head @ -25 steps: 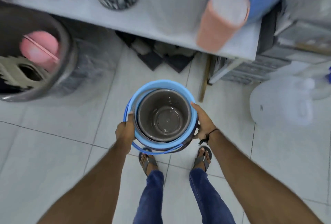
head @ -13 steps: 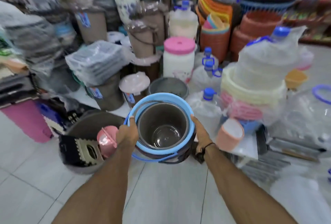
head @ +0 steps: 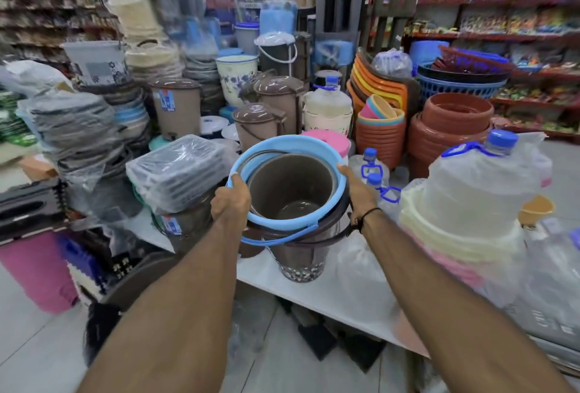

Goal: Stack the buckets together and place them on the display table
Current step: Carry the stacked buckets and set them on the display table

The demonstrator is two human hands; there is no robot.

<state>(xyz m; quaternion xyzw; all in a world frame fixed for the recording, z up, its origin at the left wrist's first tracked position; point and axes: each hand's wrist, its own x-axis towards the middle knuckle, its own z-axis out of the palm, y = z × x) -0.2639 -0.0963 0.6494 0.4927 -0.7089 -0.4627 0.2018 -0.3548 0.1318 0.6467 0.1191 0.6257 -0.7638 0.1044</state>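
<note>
Both hands grip the stacked buckets point(head: 292, 191) at the rim: the left hand point(head: 230, 201) is clenched on the left side, the right hand point(head: 359, 193) on the right. The stack stands over the surface point(head: 317, 293), near its front edge.

A clear-wrapped stack of grey trays point(head: 180, 169) sits at the left, and beside it stands a taller wrapped pile of dark lids point(head: 78, 128). Behind are brown lidded bins point(head: 175, 110), a floral white pot point(head: 236, 77) and a pink lid point(head: 329, 138). To the right, orange and terracotta pots point(head: 448, 122) are nested in stacks, with blue baskets point(head: 461, 84) behind them. A large clear water jug with a blue cap point(head: 480, 185) stands at the near right on cream and pink basins point(head: 455, 242). A pink bin point(head: 37, 267) rests on the tiled floor point(head: 31, 345). Stocked store shelves point(head: 502, 15) line the back, blurred.
</note>
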